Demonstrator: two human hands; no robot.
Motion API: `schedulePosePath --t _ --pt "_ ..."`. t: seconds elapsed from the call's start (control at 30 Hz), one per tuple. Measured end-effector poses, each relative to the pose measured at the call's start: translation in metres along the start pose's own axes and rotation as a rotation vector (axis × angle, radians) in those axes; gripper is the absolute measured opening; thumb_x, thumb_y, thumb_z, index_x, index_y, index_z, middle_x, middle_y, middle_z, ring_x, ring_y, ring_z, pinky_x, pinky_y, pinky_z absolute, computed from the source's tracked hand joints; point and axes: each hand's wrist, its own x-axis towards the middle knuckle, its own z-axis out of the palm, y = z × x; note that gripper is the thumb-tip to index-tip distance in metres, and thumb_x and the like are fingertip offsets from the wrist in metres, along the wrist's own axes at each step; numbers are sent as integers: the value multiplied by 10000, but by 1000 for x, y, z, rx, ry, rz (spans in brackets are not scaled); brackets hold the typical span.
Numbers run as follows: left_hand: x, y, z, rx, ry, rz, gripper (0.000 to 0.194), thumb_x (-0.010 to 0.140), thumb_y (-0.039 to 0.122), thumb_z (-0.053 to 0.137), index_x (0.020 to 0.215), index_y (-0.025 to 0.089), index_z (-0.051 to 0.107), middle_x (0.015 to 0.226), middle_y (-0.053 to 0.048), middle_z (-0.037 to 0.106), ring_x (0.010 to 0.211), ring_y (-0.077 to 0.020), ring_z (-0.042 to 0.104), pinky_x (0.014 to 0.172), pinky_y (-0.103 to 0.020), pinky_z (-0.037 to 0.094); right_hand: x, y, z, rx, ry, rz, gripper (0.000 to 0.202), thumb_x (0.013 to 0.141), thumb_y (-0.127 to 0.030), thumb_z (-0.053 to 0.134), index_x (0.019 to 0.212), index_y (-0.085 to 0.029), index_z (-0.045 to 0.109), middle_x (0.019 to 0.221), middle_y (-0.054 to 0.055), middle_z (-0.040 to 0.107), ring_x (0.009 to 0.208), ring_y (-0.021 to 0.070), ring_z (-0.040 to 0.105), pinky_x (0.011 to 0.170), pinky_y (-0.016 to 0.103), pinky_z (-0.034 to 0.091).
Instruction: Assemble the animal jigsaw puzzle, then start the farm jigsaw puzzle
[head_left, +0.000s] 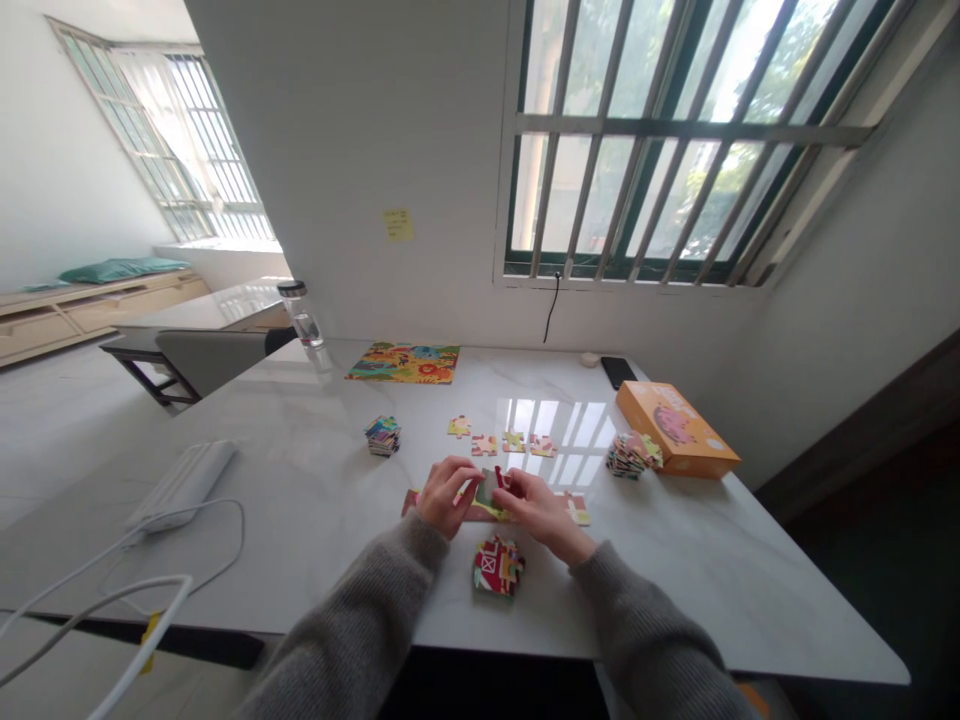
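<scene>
Above the near middle of the table, my left hand and my right hand pinch a puzzle piece from either side. Its grey side shows, with a bit of red by my right fingertips; whether this is one piece or two I cannot tell. Beneath my hands lies a joined strip of puzzle pieces, partly covered by them. Closer to me is a stack of puzzle pieces, a red barn picture on top. Several loose pieces lie in a row beyond my hands.
More stacks of pieces stand left and right. The orange box and a phone are at the right. Farther back lie a picture sheet and a bottle. A white power strip with cables occupies the left.
</scene>
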Motion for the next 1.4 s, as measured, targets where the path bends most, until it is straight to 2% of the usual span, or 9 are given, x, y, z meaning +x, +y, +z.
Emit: schedulePosePath --t 0.23,0.57,0.7,0.83,0.93,1.03,1.1,1.17,1.4 --pt "-3 10 -3 -103 -168 8 495 760 84 607 1231 225 549 1357 -118 517 1174 -259 564 1008 -444 499 -2 -11 -3 42 -19 30 482 819 -646 618 705 -200 474 665 -48 418 625 113 383 573 252 335" --pt "-2 5 -2 -75 -120 29 300 907 100 498 1137 237 634 1204 -92 610 1102 -221 606 948 -407 529 -2 -11 -9 42 -28 36 497 798 -666 645 721 -180 577 684 -14 552 648 134 479 596 255 389" --pt "-3 8 -1 -106 -121 -16 388 829 179 662 1209 244 619 1179 -93 562 1114 -242 585 966 -411 537 -2 -10 -3 72 24 44 470 810 -638 652 755 -173 623 715 5 591 682 151 523 608 266 427" --pt "-3 6 1 -81 -49 -19 334 797 143 693 1108 244 623 1152 -81 580 1085 -241 604 936 -409 548 -2 -8 0 42 -7 29 451 846 -617 618 759 -174 622 707 6 596 674 151 533 608 272 449" --pt "1 6 -1 -106 -39 -25 399 732 61 689 1078 236 594 1166 -84 586 1113 -257 603 952 -428 542 -5 -11 -7 -58 45 -71 374 897 -525 597 1069 -193 630 809 13 615 726 163 566 680 307 504" --pt "4 9 -5 -143 -27 -62 400 699 7 653 1026 224 576 1162 -86 595 1119 -261 611 965 -444 536 -10 -18 -19 -262 64 -247 493 913 -405 623 1364 -260 489 1148 85 621 991 214 602 878 397 529" --pt "5 11 -7 -160 -36 -83 361 691 -10 634 966 216 573 1162 -87 597 1122 -261 611 969 -444 533 -13 -19 -25 -391 20 -348 444 928 -350 617 1355 -290 511 1336 101 553 1214 248 534 1011 445 483" --pt "5 12 -7 -172 -59 -91 319 689 -15 622 910 209 569 1159 -87 596 1119 -256 609 971 -435 530 -14 -17 -27 -464 -14 -410 329 950 -314 591 1277 -292 576 1359 88 550 1295 250 491 1072 457 446" --pt "2 8 -3 -230 -105 -87 276 730 21 589 940 200 573 1160 -90 584 1085 -229 609 926 -383 542 -12 -5 -25 -594 0 -477 287 968 -291 582 1253 -292 605 1256 84 625 1180 247 581 1002 449 498"
